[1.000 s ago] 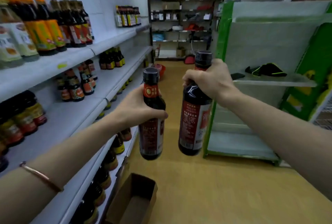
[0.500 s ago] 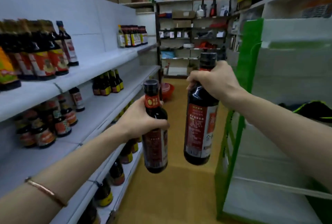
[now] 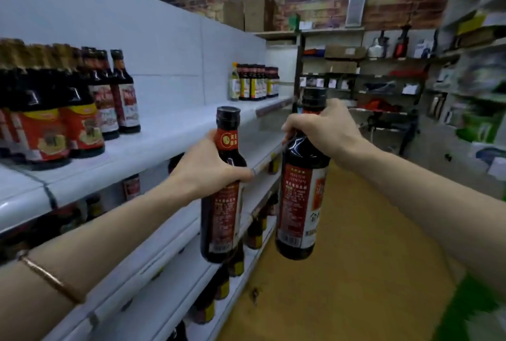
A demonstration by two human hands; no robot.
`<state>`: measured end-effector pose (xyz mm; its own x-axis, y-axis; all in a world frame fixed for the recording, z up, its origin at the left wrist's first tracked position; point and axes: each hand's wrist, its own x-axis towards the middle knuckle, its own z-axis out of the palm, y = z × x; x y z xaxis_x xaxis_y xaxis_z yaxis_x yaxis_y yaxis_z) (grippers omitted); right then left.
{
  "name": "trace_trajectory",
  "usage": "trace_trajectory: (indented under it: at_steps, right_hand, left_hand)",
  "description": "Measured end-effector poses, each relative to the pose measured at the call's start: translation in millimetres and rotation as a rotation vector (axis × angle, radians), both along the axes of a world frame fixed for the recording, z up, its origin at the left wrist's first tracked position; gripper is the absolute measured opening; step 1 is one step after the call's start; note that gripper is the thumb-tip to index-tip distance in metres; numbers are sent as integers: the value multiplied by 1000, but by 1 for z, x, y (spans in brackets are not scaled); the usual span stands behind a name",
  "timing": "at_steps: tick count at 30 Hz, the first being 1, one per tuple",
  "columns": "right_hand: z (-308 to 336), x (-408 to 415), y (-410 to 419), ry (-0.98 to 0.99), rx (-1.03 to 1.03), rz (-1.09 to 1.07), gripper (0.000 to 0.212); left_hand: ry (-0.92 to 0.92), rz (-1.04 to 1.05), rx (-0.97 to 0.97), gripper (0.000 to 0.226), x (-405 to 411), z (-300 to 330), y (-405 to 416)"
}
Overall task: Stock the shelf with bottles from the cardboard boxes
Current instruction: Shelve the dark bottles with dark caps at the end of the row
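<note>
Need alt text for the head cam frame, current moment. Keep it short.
A person's left hand and right hand each grip a dark bottle, the left bottle by its shoulder, the right bottle by its neck, both held upright in a shop aisle. To the left, white shelves carry rows of similar bottles.

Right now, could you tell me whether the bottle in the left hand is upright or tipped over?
Roughly upright. The left hand grips the bottle at its shoulder, cap on top and base hanging down, leaning only slightly.
</note>
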<state>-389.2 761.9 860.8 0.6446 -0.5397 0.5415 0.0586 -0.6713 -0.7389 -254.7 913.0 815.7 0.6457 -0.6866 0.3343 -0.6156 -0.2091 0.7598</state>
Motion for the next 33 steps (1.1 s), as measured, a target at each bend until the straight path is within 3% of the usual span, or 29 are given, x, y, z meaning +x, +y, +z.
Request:
trace_trajectory:
  at_steps: [10, 14, 24, 28, 30, 33]
  right_hand:
    - [52, 191, -107, -128, 12, 214, 14]
    - [68, 268, -133, -116, 23, 369, 19]
    - [103, 430, -144, -155, 73, 852, 12]
    - [100, 474, -124, -108, 144, 950, 11]
    - [94, 494, -116, -93, 151, 994, 15]
    - [89, 514, -100, -82, 152, 1031, 40]
  left_hand:
    - [-86, 181, -120, 43, 137, 70, -92]
    - [-85, 306, -145, 54, 185, 80, -113]
    - [-265, 879, -164, 59, 264, 113, -121]
    - [-342, 1032, -126, 57, 277, 116, -109]
    - [-317, 1090, -117, 60, 288, 113, -102]
    - [-285, 1165, -142, 63, 306, 108, -90]
